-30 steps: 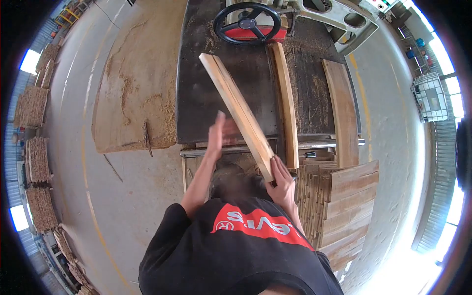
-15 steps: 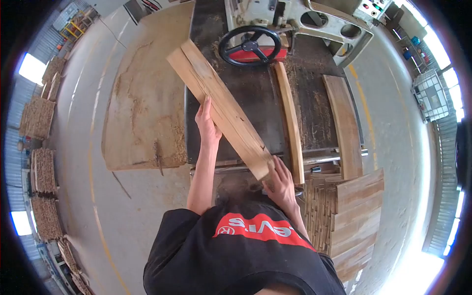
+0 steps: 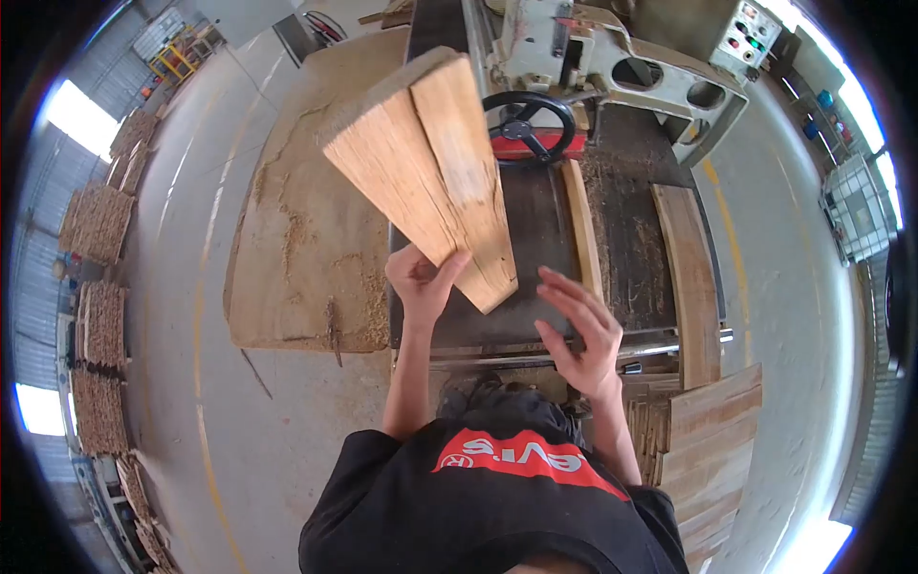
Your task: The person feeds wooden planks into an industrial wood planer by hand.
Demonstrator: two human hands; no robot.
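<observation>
My left hand grips a wooden board by its left edge, thumb on the upper face. The board is tilted, its far end raised toward the camera, with a long crack along the grain. Off the board's near end, my right hand is held in the air with fingers apart and nothing in it. Beneath both lies the dark machine table. A narrow wooden fence strip runs along the table to the right of the board.
A black handwheel and pale machine frame stand ahead. Another board lies on the right, above stacked boards. To the left is a sawdust-strewn panel. Wood stacks line the far left wall.
The board's far end has risen toward the camera and the board has turned. My right hand has let go of its near end and moved right, fingers spreading.
</observation>
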